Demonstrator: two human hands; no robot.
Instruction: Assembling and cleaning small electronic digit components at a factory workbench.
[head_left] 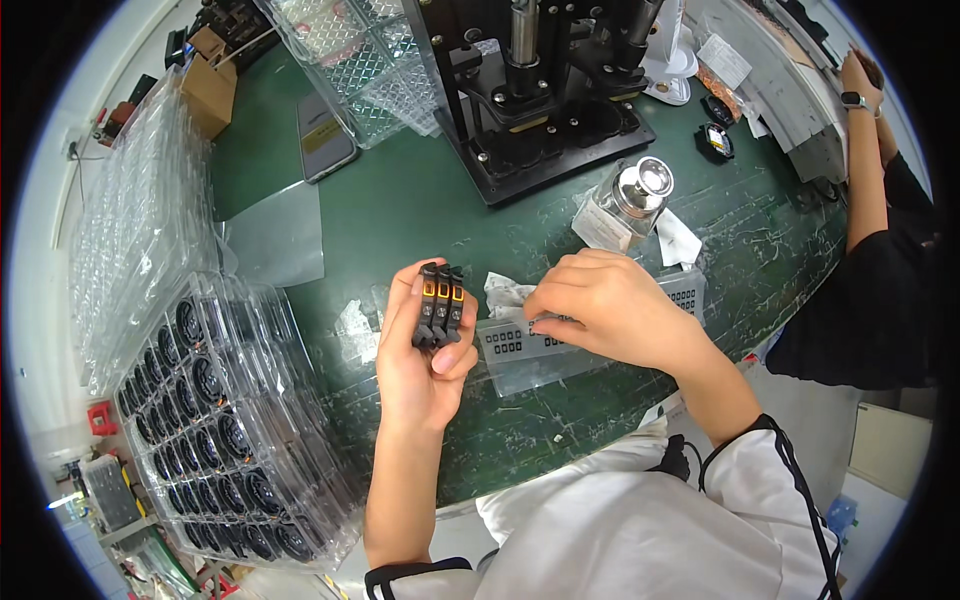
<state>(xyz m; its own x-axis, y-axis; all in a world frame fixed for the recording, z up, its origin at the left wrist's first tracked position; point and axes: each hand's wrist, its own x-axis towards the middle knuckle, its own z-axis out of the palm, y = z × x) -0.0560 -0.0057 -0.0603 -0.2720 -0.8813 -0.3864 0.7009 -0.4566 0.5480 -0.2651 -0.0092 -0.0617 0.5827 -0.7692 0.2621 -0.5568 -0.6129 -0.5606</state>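
Left hand (415,380) fingers wrap a row of black parts (441,306), held above green bench (390,215). Right hand (620,312) fingers curled, near-pinched over label sheet (507,343); grip can't tell. Probably peeling; next calls for a fine pinch.

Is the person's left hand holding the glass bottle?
No, the left hand holds black parts, and the bottle is on the green table.
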